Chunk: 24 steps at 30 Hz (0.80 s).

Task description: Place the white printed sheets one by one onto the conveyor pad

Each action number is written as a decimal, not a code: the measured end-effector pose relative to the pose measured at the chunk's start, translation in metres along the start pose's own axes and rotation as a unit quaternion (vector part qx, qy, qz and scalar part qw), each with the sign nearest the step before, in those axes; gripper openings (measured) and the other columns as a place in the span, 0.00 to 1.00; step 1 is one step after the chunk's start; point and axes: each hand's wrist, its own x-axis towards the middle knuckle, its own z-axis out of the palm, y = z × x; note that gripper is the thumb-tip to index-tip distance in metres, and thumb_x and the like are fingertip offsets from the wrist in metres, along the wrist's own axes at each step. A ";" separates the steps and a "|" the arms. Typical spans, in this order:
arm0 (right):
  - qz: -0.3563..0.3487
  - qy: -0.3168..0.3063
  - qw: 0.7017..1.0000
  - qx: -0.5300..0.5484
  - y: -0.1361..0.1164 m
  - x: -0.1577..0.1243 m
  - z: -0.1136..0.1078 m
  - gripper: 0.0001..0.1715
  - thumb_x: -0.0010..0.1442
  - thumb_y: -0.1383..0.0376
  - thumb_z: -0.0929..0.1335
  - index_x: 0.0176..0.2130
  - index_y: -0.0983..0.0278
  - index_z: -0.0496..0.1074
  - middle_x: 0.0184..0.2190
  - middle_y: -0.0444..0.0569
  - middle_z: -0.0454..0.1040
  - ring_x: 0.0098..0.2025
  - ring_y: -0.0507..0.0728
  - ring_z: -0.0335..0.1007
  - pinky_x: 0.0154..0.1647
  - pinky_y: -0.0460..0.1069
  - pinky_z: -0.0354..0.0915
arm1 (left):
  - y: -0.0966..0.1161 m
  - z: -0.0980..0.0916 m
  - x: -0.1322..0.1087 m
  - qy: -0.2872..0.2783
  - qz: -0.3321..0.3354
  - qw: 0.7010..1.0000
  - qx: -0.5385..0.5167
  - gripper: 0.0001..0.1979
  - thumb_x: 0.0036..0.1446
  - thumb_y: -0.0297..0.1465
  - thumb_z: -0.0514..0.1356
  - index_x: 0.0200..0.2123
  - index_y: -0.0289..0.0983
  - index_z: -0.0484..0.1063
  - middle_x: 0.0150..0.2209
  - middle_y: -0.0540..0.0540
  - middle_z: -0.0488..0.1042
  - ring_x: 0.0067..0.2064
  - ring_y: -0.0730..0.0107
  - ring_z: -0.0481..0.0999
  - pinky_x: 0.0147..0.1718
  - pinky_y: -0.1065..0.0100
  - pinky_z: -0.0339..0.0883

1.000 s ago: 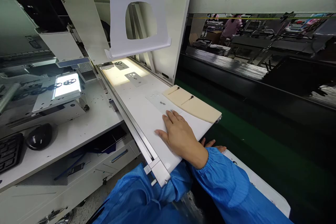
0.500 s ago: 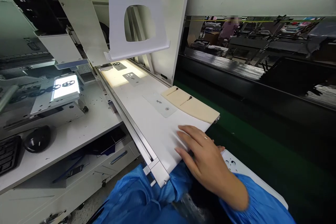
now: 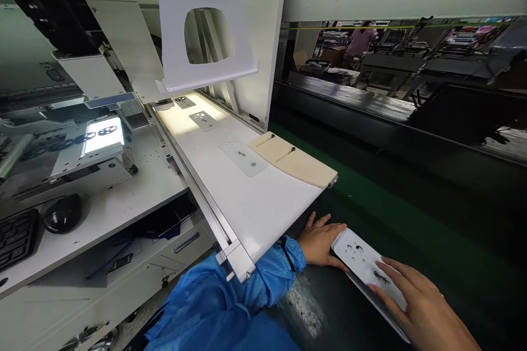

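Observation:
A stack of thin, pale phone back panels (image 3: 360,258), with round holes at one end and dark print in the middle, lies on the dark surface at lower right. My left hand (image 3: 319,242) has its index finger and thumb around the stack's far end, the other fingers stretched out. Across the near half lies my right hand (image 3: 420,301), closed over the panels with its fingertips at the two long edges; whether it holds only the top one is hidden. Similar panels lie flat on the white conveyor belt (image 3: 255,208), the nearest being a pale panel (image 3: 242,159).
A beige guide plate (image 3: 294,159) with two black screws overhangs the belt's right side. Above the belt hangs a white cover (image 3: 242,44) with a cut-out. To the left are a mouse (image 3: 62,213), a keyboard (image 3: 16,236) and a lit screen (image 3: 104,136). A person (image 3: 362,38) stands far back.
My right hand has moved from above the belt's near end, down and right onto the stack. My left hand, mostly hidden before, is now visible at the stack's far end.

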 end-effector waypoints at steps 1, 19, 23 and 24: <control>-0.010 -0.007 1.000 -0.011 0.005 -0.004 0.007 0.48 0.65 0.37 0.49 0.46 0.69 0.75 0.48 0.60 0.70 0.49 0.70 0.67 0.36 0.62 0.75 | 0.001 0.000 0.000 0.001 -0.001 1.000 0.001 0.46 0.49 0.46 0.64 0.65 0.44 0.43 0.64 0.46 0.57 0.69 0.57 0.41 0.66 0.45 0.27; 0.038 -0.103 0.994 -0.015 0.013 -0.024 0.019 0.31 0.62 0.56 0.53 0.52 0.66 0.72 0.50 0.55 0.69 0.43 0.66 0.71 0.36 0.58 0.75 | -0.001 0.000 0.000 0.000 -0.001 1.000 -0.003 0.46 0.49 0.47 0.63 0.65 0.43 0.42 0.64 0.46 0.56 0.69 0.58 0.41 0.66 0.46 0.27; 0.106 -0.009 0.994 -0.034 0.007 -0.026 0.004 0.29 0.64 0.53 0.53 0.49 0.62 0.73 0.42 0.55 0.73 0.36 0.65 0.72 0.28 0.56 0.72 | -0.002 0.001 0.000 0.003 0.000 1.000 -0.016 0.46 0.49 0.48 0.63 0.65 0.44 0.43 0.65 0.47 0.56 0.69 0.57 0.41 0.66 0.45 0.26; 0.111 0.005 0.993 -0.028 0.006 -0.025 0.002 0.29 0.65 0.51 0.53 0.48 0.63 0.73 0.41 0.55 0.73 0.36 0.65 0.72 0.30 0.56 0.72 | -0.002 0.001 0.000 0.004 0.001 1.000 -0.017 0.46 0.49 0.49 0.63 0.65 0.43 0.44 0.64 0.47 0.56 0.69 0.57 0.41 0.66 0.45 0.26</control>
